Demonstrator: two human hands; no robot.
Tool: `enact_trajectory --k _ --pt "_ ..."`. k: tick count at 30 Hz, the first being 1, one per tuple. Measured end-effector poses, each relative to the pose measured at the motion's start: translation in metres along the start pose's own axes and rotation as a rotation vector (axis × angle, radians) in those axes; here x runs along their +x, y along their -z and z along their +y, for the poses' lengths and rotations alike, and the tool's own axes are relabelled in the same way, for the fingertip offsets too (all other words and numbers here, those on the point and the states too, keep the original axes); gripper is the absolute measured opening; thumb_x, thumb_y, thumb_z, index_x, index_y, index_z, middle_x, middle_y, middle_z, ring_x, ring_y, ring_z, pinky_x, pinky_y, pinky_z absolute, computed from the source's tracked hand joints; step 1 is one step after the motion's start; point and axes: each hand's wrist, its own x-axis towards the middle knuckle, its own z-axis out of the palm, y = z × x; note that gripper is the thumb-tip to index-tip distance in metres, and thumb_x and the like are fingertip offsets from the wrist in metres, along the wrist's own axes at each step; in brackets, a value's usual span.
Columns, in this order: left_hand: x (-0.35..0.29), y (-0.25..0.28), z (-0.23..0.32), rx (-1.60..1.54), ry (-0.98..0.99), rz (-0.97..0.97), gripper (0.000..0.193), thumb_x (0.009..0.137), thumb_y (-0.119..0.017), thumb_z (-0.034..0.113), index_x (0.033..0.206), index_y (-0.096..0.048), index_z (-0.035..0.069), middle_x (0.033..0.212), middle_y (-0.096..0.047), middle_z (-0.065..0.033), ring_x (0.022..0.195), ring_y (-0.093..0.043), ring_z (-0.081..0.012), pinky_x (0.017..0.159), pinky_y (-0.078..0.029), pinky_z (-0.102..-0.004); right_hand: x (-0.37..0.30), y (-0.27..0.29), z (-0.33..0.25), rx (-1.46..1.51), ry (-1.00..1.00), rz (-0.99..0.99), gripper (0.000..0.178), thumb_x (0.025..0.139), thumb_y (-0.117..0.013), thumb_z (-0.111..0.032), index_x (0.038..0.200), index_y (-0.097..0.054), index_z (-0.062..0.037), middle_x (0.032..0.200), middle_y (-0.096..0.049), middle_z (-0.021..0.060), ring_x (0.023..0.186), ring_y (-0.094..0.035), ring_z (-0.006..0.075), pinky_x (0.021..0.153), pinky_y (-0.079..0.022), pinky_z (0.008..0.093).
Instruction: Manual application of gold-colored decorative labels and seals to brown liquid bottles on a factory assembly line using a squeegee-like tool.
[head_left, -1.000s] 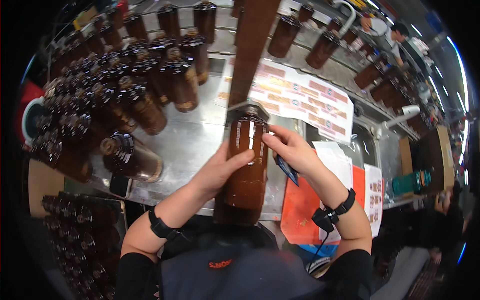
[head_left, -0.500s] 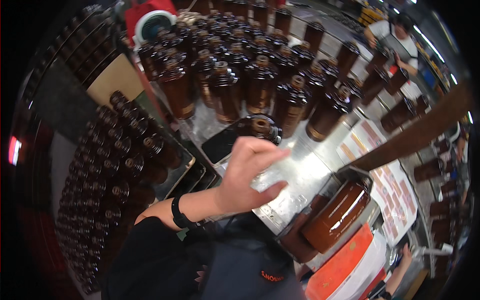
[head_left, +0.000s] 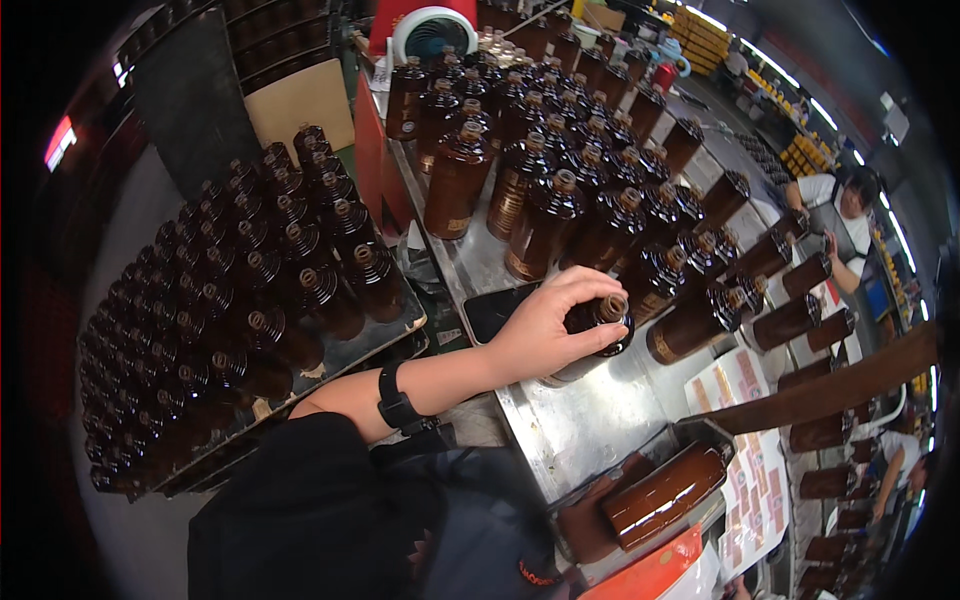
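My left hand point(head_left: 550, 320), with a black band on its wrist, curls its fingers and thumb round the shoulder of an uncapped brown glass bottle point(head_left: 610, 312). That bottle stands at the near edge of a group of similar bottles point(head_left: 545, 225) on a metal table point(head_left: 560, 425). A dark phone-like slab point(head_left: 492, 315) lies flat beside my wrist. Closer to me, another brown bottle point(head_left: 665, 495) lies on its side in a holder. Of my right hand point(head_left: 738, 590), only a sliver seems to show at the lower edge; its fingers are hidden.
Many open brown bottles point(head_left: 255, 270) crowd a low platform at left. Label sheets point(head_left: 755, 465) lie right of the holder, below a brown strap point(head_left: 830, 385). A red-orange packet point(head_left: 650, 570) is nearest me. A fan point(head_left: 435, 35) stands behind; a person point(head_left: 850, 215) works at far right.
My left hand was loosely curled above the table, in front of a bottle; now it has closed round a bottle's shoulder. The view has turned, and my right hand has nearly dropped out of sight.
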Motion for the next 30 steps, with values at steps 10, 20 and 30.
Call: enact_trajectory --k 10,20,30 --pt "-0.008 0.051 0.044 -0.156 0.045 0.142 0.025 0.089 -0.068 0.007 0.113 -0.067 0.001 0.116 -0.066 -0.0083 0.107 -0.062 -0.0162 0.095 -0.047 -0.0306 0.028 0.024 0.039 0.017 -0.032 0.032 0.033 0.082 -0.074 -0.006 0.111 -0.061 0.0013 0.097 -0.065 0.0144 0.081 -0.062 0.0237 0.065 -0.055 0.0371" --pt "0.063 0.159 0.1 -0.138 -0.026 0.277 0.023 0.095 -0.066 0.013 0.113 -0.07 0.0 0.107 -0.069 -0.0016 0.099 -0.059 -0.0069 0.09 -0.047 -0.0241 0.022 0.021 0.047 0.172 -0.097 0.077 0.027 0.081 -0.074 -0.006 0.107 -0.066 -0.0017 0.091 -0.066 0.0081 0.077 -0.061 0.0185 0.06 -0.049 0.0297" --pt "0.065 0.135 0.014 0.057 0.01 0.297 0.021 0.09 -0.072 0.014 0.105 -0.07 -0.001 0.101 -0.069 -0.0029 0.095 -0.061 -0.0095 0.089 -0.047 -0.0256 0.009 0.002 0.034 0.116 0.074 0.023 0.02 0.091 -0.063 -0.016 0.101 -0.069 0.0001 0.082 -0.062 0.0035 0.069 -0.052 0.0143 0.06 -0.042 0.027"
